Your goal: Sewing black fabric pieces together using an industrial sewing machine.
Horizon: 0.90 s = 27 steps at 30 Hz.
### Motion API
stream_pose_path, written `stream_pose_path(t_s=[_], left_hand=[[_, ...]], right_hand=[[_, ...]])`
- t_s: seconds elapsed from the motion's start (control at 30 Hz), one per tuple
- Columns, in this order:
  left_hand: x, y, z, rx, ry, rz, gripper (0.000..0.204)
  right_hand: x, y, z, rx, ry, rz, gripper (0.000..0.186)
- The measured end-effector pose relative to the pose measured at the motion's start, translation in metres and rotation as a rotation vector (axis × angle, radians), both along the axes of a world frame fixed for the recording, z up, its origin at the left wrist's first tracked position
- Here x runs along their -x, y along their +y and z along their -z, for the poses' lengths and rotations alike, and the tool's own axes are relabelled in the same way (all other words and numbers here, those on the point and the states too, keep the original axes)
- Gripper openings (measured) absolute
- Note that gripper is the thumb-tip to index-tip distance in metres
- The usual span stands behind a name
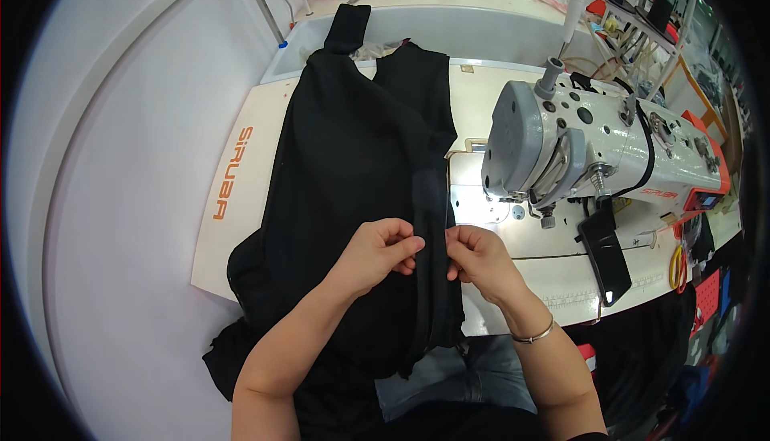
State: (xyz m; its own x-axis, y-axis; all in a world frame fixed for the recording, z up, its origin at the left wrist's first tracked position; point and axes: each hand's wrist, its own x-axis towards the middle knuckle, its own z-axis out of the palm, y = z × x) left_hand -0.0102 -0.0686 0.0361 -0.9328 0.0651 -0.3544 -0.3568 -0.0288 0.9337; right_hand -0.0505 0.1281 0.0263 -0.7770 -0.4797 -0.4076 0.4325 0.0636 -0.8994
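The black garment (345, 136) lies to the left of the sewing machine (593, 140), spread on the surface (521, 280), with its near end dropping over the front edge below the machine. Along the garment's side nearest the machine runs a black strip (431, 208), which appears to be in the course of being lined up by hand. Its left edge is pinched by the left hand (375, 252), thumb and forefinger brought together; its right edge is gripped by the right hand (480, 258), the fingers curled and closed, though how many layers are caught cannot be told. For a good result, the edges should be matched with light, even tension, since cloth that looks soft and thick may stretch if pulled. The strip is best smoothed in short lengths and checked for twists, black on black being hard to read. The hanging weight should be supported so that the edge is not dragged askew. Slack cloth is best cleared from the stitching end of the machine, and the black phone (605, 260) in front of the machine left clear of the fabric.
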Motion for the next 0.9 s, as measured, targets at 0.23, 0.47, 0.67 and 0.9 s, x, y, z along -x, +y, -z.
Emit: stream_pose_path(t_s=[0.23, 0.47, 0.67, 0.9], left_hand=[[-0.001, -0.002, 0.003, -0.035, 0.008, 0.012, 0.012], [-0.004, 0.001, -0.003, -0.224, 0.011, -0.058, 0.010], [-0.019, 0.004, -0.020, 0.075, 0.072, 0.050, 0.012], [-0.016, -0.007, -0.001, -0.247, -0.097, 0.066, 0.011]], right_hand=[[0.003, -0.005, 0.000, -0.137, 0.213, -0.134, 0.021], [-0.005, 0.000, -0.008, 0.028, 0.002, -0.112, 0.014], [-0.018, -0.006, -0.017, 0.013, -0.014, -0.069, 0.014], [-0.010, -0.003, 0.008, 0.154, -0.103, -0.114, 0.017]])
